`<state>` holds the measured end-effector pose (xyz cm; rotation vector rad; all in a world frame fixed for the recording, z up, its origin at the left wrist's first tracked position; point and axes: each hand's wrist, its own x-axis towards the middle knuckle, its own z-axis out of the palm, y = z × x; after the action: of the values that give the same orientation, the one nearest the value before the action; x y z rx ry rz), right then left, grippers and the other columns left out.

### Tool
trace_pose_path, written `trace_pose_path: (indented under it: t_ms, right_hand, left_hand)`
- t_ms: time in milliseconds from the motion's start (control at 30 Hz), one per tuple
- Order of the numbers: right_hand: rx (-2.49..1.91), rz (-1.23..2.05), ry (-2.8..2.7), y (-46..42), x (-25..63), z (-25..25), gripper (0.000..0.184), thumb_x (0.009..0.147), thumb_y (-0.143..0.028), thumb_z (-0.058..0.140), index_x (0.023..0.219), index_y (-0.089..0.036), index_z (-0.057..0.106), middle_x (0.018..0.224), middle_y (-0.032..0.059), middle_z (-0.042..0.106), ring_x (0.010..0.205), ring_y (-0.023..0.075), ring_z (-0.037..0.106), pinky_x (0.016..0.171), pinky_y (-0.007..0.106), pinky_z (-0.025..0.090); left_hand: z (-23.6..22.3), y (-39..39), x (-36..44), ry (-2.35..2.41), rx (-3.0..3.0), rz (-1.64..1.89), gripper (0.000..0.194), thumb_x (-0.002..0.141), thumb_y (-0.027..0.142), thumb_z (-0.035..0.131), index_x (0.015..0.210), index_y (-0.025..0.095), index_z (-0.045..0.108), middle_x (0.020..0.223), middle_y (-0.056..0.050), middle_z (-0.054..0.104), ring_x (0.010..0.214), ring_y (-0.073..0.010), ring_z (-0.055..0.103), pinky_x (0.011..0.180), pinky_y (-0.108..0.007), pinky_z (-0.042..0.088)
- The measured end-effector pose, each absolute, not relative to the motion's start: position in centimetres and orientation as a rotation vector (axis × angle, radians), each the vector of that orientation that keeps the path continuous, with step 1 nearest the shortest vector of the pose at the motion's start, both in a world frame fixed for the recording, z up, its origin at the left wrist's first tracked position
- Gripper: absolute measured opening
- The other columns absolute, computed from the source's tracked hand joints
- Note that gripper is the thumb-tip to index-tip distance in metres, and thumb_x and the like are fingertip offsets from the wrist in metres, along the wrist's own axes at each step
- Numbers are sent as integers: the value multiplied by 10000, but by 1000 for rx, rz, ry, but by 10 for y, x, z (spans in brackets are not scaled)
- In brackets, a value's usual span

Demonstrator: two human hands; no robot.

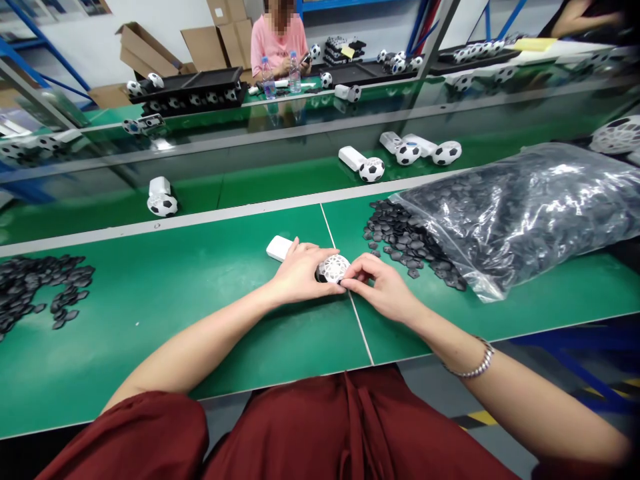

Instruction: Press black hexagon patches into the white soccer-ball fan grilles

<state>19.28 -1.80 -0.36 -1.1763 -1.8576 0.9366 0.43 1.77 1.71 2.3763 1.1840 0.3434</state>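
A white handheld fan (334,269) with a round, football-patterned grille lies on the green bench in front of me. My left hand (303,272) is wrapped round its head, thumb on the near side and fingers on the far side. The white handle (279,247) sticks out to the left beyond that hand. Thumb and forefinger of my right hand (376,283) pinch at the head's right edge, on what looks like a small black piece (343,283), mostly hidden by the fingertips. Black patches show on the head's left side.
Loose black pieces (400,237) spill from a large clear plastic bag (530,207) at right. Another pile of black pieces (40,287) lies at left. Football-headed fans (373,169) rest on the green strip beyond a pale rail (240,212). Across it sits a person in pink (280,47).
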Motion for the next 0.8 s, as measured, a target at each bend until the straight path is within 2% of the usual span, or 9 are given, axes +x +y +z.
trace_pose_path:
  t_ms: [200,367,500,567,667,800]
  right_hand:
    - [-1206,1073,-1742,-16,193,-9,122,776,-283,600,769,-193,517,771,-6,473,639,114,469,585,257,414]
    - [-1196,1263,-1604,-12,190,-14,227,727,-323,629,795,-205,448,723,-22,465,633,119,468,590,258,429]
    - [-1214,1245,-1665,-5,198,-12,236,722,-366,626,777,-200,467,706,-17,497,631,129,489,597,270,441]
    - [-1292,1043,-1742,3,213,-12,201,754,-379,592,761,-197,505,720,6,540,651,147,508,619,289,447]
    - [-1491,561,-1872,16,239,-17,154,786,-349,561,763,-198,572,768,40,585,699,181,536,664,329,453]
    - [-1636,177,-2176,24,253,-23,145,825,-309,541,846,-197,630,839,67,617,810,234,542,728,368,450]
  left_hand:
    - [16,16,5,1202,2369,375,609,675,517,637,1200,234,508,1130,-49,603,1116,-256,454,1071,-548,108]
    - [13,17,8,1251,2365,409,552,673,484,644,1159,245,536,1063,-33,622,1061,-236,480,1072,-495,162]
    - [12,16,7,1203,2379,426,545,671,468,649,1149,233,532,1062,-29,619,1042,-228,487,1073,-482,174]
    - [12,16,6,1153,2393,422,587,655,497,658,1161,236,516,1087,-32,607,1056,-235,480,1079,-504,145]
    - [13,17,3,1134,2408,426,661,614,559,674,1166,234,509,1121,-50,593,1091,-260,463,1078,-546,95]
    - [20,17,-1,1028,2410,314,608,662,437,681,1205,244,487,1212,-59,561,1241,-304,345,1067,-570,98]
